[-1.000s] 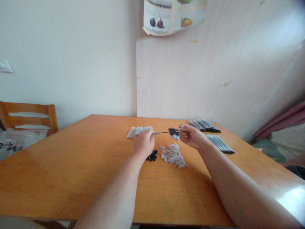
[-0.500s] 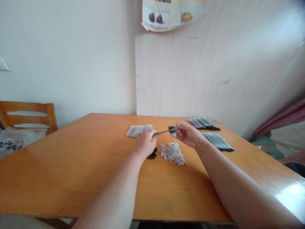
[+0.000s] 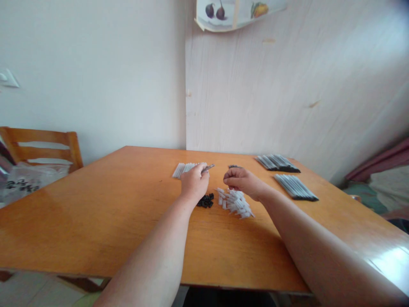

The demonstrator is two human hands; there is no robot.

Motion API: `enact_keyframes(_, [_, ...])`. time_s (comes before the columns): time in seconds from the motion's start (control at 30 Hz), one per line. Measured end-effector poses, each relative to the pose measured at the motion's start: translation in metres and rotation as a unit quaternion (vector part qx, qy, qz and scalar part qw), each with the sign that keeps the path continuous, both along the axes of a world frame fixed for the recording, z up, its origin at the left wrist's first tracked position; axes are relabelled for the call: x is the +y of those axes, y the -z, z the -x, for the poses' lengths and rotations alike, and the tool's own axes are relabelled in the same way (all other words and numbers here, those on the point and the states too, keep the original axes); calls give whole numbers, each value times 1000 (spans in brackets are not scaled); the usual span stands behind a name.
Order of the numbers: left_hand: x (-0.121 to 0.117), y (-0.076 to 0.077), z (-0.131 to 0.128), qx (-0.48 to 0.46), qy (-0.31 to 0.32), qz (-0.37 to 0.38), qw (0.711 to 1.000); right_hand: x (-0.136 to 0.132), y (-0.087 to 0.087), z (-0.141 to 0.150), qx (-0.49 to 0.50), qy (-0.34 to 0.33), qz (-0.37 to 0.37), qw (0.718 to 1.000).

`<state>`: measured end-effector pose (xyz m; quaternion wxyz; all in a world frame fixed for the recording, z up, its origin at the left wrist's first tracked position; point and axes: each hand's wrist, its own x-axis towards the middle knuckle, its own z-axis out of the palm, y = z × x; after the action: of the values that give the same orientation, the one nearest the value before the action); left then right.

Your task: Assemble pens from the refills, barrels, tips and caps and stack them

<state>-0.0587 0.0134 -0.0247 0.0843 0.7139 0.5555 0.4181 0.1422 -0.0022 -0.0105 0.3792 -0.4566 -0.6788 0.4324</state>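
Lowered right hand point(image 3: 240, 181) toward whitish, tapered pieces point(image 3: 238, 205), curled nearly closed; cannot tell whether holding anything. No longer see dark rod spanning between hands, so perhaps sheathed inside slim greyish tube point(image 3: 208, 168), now pinched in left hand point(image 3: 195, 181), near stubby black caps point(image 3: 207, 200) above smooth wooden desk point(image 3: 128, 221).

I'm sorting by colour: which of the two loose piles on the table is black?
The left pile, partly hidden by the left hand; the right pile is white and lies nearer the right hand.
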Motion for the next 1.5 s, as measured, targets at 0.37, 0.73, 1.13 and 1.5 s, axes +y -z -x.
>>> enact_keyframes(0.37, [1,3,1,-23,2,-21,1000,-24,7,35,-336,-120,-136,924])
enact_keyframes(0.73, [-3,-2,1,-15,-4,9,1000,-32,1,40,-392,-138,-133,900])
enact_keyframes(1.13, [0,1,1,-20,19,-20,999,-18,-10,19,-164,-37,-73,983])
enact_keyframes(1.5, [-7,-2,-3,-5,54,-26,998,-3,-11,12,32,79,-106,991])
